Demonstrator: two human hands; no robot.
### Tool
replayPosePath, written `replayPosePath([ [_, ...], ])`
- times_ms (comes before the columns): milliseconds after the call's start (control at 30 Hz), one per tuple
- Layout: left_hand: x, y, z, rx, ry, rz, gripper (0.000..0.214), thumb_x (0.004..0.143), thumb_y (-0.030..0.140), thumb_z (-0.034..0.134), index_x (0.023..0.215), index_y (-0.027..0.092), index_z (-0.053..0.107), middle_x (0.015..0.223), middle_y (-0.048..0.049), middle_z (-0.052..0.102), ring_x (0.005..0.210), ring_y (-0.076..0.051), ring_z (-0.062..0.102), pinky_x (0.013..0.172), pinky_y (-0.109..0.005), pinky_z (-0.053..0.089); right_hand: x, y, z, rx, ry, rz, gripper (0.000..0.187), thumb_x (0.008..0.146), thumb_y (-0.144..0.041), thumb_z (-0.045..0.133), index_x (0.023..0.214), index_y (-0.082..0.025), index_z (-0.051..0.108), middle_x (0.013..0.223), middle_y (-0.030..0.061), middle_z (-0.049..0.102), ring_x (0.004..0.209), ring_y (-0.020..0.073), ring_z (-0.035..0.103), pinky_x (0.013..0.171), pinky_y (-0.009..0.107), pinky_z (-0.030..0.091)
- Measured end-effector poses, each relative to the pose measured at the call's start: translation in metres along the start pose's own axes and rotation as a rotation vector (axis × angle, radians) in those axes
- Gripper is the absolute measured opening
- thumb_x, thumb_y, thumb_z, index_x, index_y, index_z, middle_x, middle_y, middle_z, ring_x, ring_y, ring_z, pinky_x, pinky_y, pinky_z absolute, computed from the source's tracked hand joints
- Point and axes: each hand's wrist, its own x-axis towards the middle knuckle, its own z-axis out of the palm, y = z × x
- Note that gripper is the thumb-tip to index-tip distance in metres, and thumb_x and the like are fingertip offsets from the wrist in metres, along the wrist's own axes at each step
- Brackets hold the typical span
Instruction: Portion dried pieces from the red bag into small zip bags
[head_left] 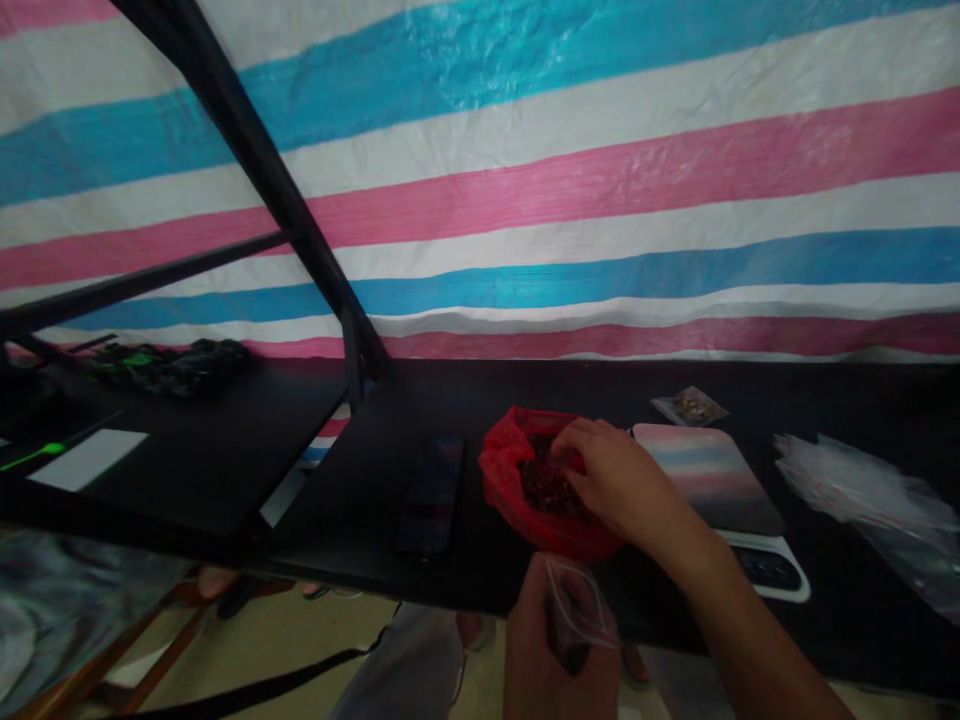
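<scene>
My right hand (611, 480) reaches into an open red plastic bag (517, 478) of small dark pieces on the black table (420, 400); its fingers are curled among the contents, and what they pinch is hidden. Low at the table's near edge, my left hand (551, 650) is closed on a small clear zip bag (581, 605), held upright just below the red bag.
A dark phone (431, 490) lies left of the red bag. A digital scale (709, 475) sits to the right, with a small filled packet (690, 406) behind it and a pile of clear bags (862, 480) at far right. A black frame post (255, 160) rises left.
</scene>
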Motion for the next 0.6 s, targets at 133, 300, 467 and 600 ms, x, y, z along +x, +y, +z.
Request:
replayPosePath([
  [133,0.003,0.005,0.009,-0.116,-0.033,-0.061,0.033,0.077,0.041,0.083,0.073,0.025,0.054,0.068,0.0029,0.052,0.058,-0.013,0.050,0.052,-0.023,0.047,-0.009,0.012,-0.008,0.068,-0.068,-0.064,0.029,0.081,-0.001,0.067,0.096,-0.022,0.077,0.111,0.0070,0.080,0.112,0.0286,0.070,0.099,0.041,0.049],
  [300,0.017,0.004,0.008,-0.157,0.074,0.018,0.032,0.077,0.042,0.085,0.077,0.024,0.059,0.069,0.0036,0.052,0.061,-0.013,0.051,0.057,-0.023,0.048,-0.014,0.018,-0.006,0.202,-0.127,-0.070,0.022,0.082,-0.009,0.070,0.095,-0.024,0.080,0.105,0.0048,0.082,0.101,0.0259,0.073,0.089,0.036,0.050],
  [467,0.029,-0.014,0.002,-0.184,0.112,0.085,0.034,0.080,0.047,0.083,0.083,0.023,0.060,0.071,0.0026,0.057,0.063,-0.013,0.055,0.059,-0.022,0.050,-0.016,0.017,-0.012,0.354,-0.216,-0.041,0.014,0.091,-0.020,0.067,0.097,-0.022,0.079,0.097,0.0031,0.082,0.086,0.0215,0.074,0.077,0.032,0.051],
  [600,0.030,-0.015,0.001,-0.145,0.128,0.118,0.034,0.080,0.048,0.083,0.085,0.023,0.061,0.072,0.0030,0.056,0.063,-0.013,0.054,0.062,-0.022,0.050,-0.016,0.015,-0.012,0.408,-0.261,-0.047,0.013,0.093,-0.024,0.067,0.098,-0.021,0.079,0.094,0.0031,0.081,0.082,0.0197,0.073,0.072,0.029,0.051],
])
